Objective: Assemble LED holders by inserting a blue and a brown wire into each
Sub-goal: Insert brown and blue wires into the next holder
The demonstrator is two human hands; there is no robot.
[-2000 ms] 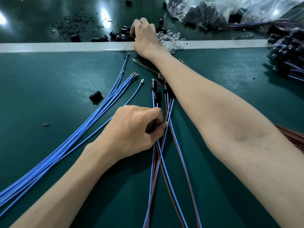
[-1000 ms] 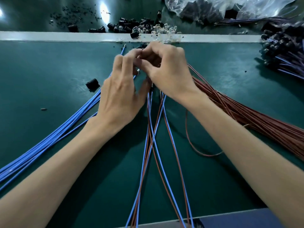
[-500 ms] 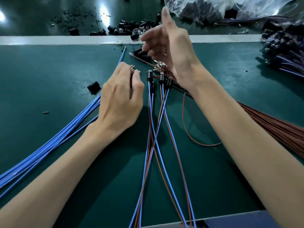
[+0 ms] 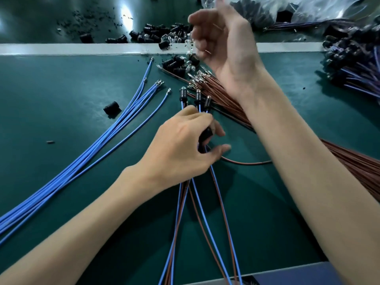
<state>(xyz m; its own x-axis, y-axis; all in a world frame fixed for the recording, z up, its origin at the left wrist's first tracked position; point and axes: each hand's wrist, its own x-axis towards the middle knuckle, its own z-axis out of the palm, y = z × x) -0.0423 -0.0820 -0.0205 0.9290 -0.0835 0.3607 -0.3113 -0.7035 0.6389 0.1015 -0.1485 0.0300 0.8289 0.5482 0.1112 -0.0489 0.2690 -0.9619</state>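
My left hand (image 4: 181,147) grips a black LED holder (image 4: 206,134) over the crossing blue and brown wires (image 4: 207,219) at the centre of the green mat. Just beyond its fingers lie three assembled holders (image 4: 197,96) with wires attached. My right hand (image 4: 224,40) is raised and blurred above the far pile, fingers curled, with thin metal LED leads (image 4: 207,51) sticking out between them. Loose blue wires (image 4: 123,124) fan out on the left. A brown wire bundle (image 4: 224,97) runs under my right forearm.
Black holders and clear LEDs (image 4: 164,36) lie scattered by the white strip (image 4: 61,48). One stray holder (image 4: 112,108) sits left of centre. A heap of finished assemblies (image 4: 353,58) is at the right, and a plastic bag (image 4: 298,7) lies behind.
My left hand has pulled back toward me from the wire tips and now grips a black holder. My right hand has lifted higher above the parts pile.
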